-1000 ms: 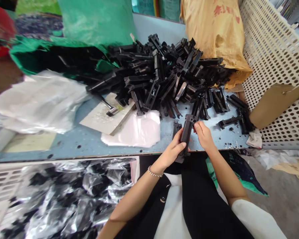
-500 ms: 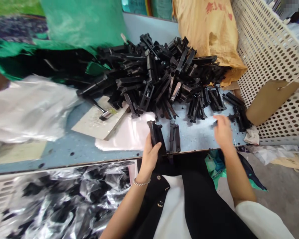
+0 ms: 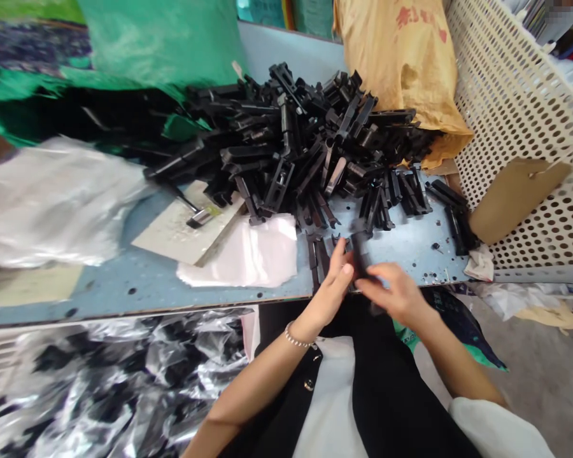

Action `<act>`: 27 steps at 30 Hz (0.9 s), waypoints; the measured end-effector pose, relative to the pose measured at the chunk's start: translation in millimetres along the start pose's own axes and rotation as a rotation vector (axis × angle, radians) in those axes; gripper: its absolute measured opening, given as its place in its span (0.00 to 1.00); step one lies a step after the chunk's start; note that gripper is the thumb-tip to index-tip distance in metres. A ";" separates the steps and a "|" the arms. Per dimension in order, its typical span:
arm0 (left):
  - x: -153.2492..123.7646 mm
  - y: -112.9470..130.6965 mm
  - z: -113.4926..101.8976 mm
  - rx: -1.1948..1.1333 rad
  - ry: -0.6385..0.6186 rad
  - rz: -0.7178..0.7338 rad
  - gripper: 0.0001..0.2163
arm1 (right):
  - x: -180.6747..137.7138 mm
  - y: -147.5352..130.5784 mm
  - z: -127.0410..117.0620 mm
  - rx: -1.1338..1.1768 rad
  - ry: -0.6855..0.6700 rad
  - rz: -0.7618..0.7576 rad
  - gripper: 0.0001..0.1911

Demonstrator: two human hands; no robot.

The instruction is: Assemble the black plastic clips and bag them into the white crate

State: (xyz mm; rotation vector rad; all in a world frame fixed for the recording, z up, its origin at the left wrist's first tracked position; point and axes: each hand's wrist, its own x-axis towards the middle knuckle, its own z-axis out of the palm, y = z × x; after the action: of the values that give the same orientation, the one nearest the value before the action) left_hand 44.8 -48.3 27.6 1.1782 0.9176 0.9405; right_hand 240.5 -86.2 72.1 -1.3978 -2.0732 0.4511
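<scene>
My right hand [image 3: 395, 291] is at the front edge of the blue table [image 3: 157, 287], its thumb and fingers closed on a black bracket-like part [image 3: 361, 249] that is smeared by motion. Beside it, my left hand [image 3: 333, 286] has its thumb and fingers apart, close against that part; whether it touches is unclear. A pair of slim black parts [image 3: 317, 259] lies just left of my left fingers. Another dark part is mostly hidden behind those fingers. Beyond both hands rises a heap of similar black parts [image 3: 286, 130].
A pale board [image 3: 172, 236] with a metal-tipped tool [image 3: 199, 218] lies left, beside white sheets [image 3: 248, 254]. Further left are white plastic bags [image 3: 57, 203] and a green sack [image 3: 162, 44]. A yellow sack [image 3: 396, 57] and perforated crate [image 3: 516, 114] stand right. Bagged parts [image 3: 124, 381] sit below.
My left hand has let go of its black parts, which now lie on the table, and moved right. My right hand has come in from the right with a black part taken from beside the crate.
</scene>
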 end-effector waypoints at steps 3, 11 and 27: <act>1.5 11.1 6.5 -0.266 -0.040 -0.213 0.34 | 1.8 -9.8 31.1 0.096 0.155 -0.061 0.11; -21.0 4.8 0.5 -0.066 -0.036 -0.096 0.36 | 38.3 28.4 35.1 -0.231 0.156 -0.099 0.14; -8.9 -2.0 -50.1 -0.003 0.423 -0.001 0.33 | 30.0 -8.4 82.3 -0.076 -0.146 -0.075 0.14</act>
State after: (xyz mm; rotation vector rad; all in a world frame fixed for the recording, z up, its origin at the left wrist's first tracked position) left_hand -4.8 -40.6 19.0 0.9909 1.2503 1.2155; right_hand 173.7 -58.1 22.3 -1.3611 -2.2737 0.4600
